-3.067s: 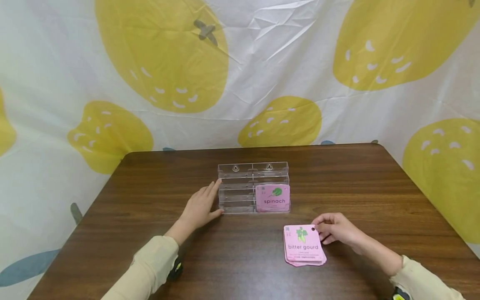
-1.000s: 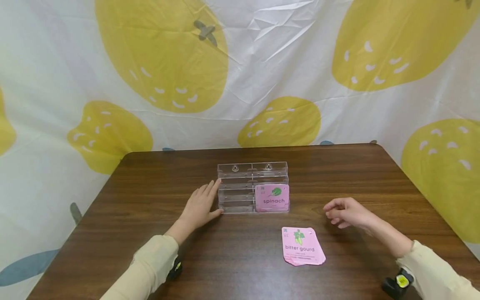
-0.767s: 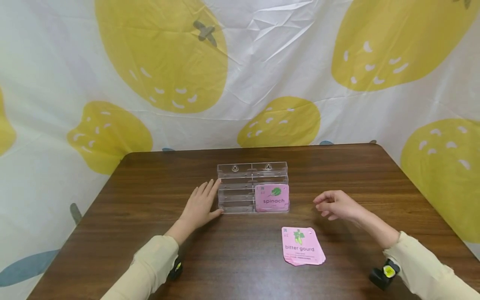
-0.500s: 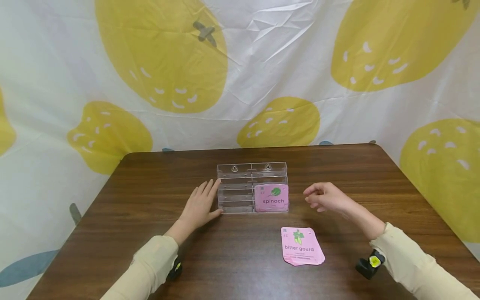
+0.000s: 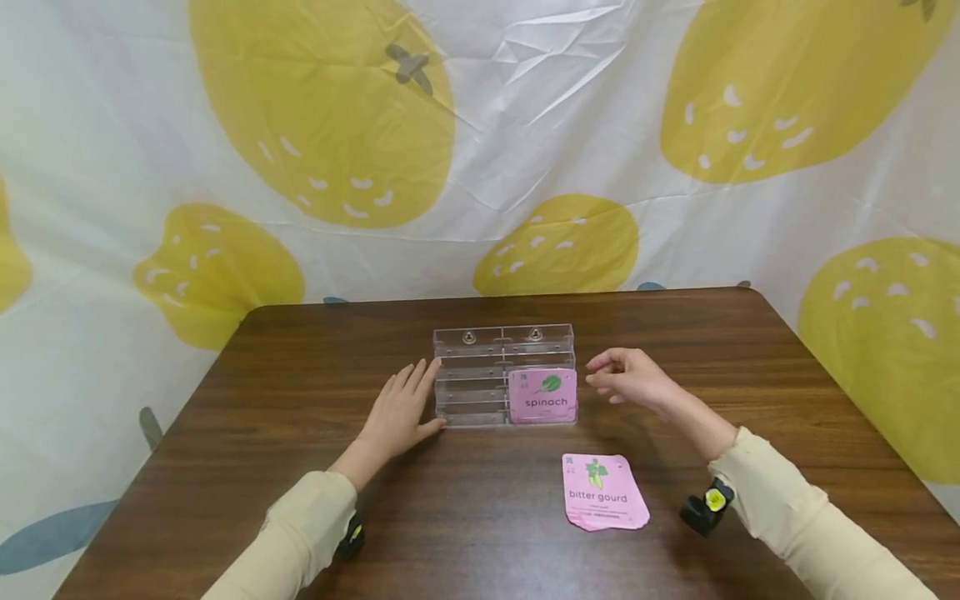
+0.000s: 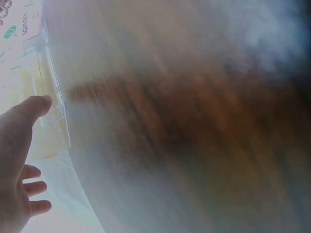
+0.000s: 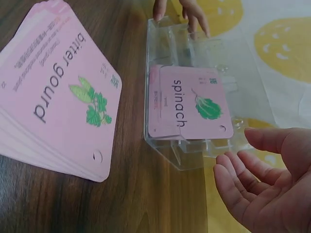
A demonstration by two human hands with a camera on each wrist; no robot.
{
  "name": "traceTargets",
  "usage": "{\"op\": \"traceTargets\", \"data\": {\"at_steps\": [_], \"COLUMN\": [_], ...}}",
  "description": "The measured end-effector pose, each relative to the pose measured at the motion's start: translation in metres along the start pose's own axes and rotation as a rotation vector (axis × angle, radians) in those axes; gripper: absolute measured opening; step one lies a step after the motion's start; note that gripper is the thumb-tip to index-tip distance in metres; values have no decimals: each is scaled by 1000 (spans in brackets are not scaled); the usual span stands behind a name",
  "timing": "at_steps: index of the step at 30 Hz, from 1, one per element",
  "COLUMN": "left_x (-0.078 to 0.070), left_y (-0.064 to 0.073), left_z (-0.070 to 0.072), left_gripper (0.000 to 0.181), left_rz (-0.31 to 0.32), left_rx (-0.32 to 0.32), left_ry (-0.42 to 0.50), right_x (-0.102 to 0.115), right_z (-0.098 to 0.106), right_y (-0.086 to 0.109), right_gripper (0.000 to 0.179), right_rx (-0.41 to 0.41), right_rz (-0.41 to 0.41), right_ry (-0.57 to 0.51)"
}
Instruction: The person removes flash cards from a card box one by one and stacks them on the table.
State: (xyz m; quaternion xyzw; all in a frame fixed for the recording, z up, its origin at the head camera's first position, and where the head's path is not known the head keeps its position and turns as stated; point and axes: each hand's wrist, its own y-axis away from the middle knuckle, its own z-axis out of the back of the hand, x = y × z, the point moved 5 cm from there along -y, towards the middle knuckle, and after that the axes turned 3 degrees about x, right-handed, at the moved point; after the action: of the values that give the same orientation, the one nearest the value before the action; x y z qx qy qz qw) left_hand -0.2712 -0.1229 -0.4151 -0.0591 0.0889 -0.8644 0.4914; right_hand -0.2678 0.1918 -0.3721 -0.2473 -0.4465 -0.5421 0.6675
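Note:
A clear acrylic tiered card holder [image 5: 470, 387] with two columns of pockets stands mid-table. Its lower right pocket holds a pink spinach card [image 5: 543, 397], upright and facing me. My left hand [image 5: 397, 417] rests against the holder's left side with the fingers extended; in the left wrist view its thumb [image 6: 36, 108] lies at the clear edge. Just right of the holder is my right hand [image 5: 626, 377], its fingers loosely bent and nothing between them. A fanned stack of pink cards, topped by the bitter gourd card [image 5: 604, 493], lies on the table below that hand.
The brown wooden table [image 5: 315, 358] runs back to a white curtain [image 5: 420, 258] printed with yellow lemons. Black wrist cameras are strapped at both cuffs, the right one [image 5: 705, 507] beside the card stack.
My right hand has let go of the bitter gourd stack's corner, drawn back to the right, then moved up and left to the holder's right side. My left hand has stayed put.

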Motion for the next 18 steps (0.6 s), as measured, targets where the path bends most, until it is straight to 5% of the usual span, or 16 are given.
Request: {"op": "traceTargets", "data": {"at_steps": [18], "left_x": [2], "left_y": [0], "left_z": [-2], "left_gripper": [89], "left_rz": [1], "left_rx": [6], "left_ry": [2], "right_x": [-1], "right_z": [-12], "right_y": [-19], "right_gripper": [31], "right_rx": [-91], "right_rz": [98], "right_ry": [39]}}
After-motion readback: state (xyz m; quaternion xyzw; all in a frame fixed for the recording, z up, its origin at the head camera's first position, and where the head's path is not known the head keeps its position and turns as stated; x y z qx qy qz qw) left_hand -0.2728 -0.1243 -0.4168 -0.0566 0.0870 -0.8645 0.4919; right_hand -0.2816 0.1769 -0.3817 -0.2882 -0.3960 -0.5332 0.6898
